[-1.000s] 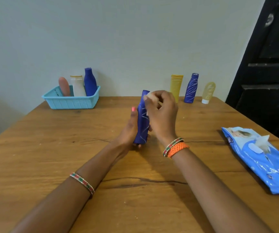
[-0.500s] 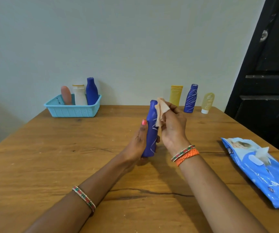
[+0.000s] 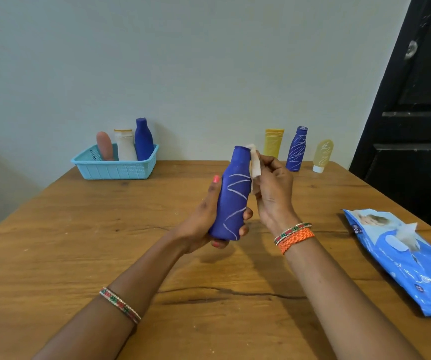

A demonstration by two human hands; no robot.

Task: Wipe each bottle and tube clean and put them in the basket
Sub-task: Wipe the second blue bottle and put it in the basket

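Note:
My left hand (image 3: pixel 204 219) grips the lower body of a blue bottle (image 3: pixel 232 196) marked with white scribbles and holds it upright above the table. My right hand (image 3: pixel 274 193) pinches a small folded wipe (image 3: pixel 254 162) beside the bottle's neck. The light blue basket (image 3: pixel 115 168) at the back left holds a pink tube (image 3: pixel 104 146), a white bottle (image 3: pixel 125 145) and a plain blue bottle (image 3: pixel 143 139). Against the wall at the back right stand a yellow tube (image 3: pixel 273 142), a scribbled blue bottle (image 3: pixel 297 149) and a pale yellow tube (image 3: pixel 322 155).
A blue pack of wet wipes (image 3: pixel 406 261) lies at the right of the wooden table (image 3: pixel 79 242), one wipe sticking out of its opening. A dark door (image 3: pixel 422 120) stands to the right behind the table.
My right hand has come off the top of the bottle and now holds the wipe beside its neck. Both hands have lifted the bottle a little, and the scribbled side shows.

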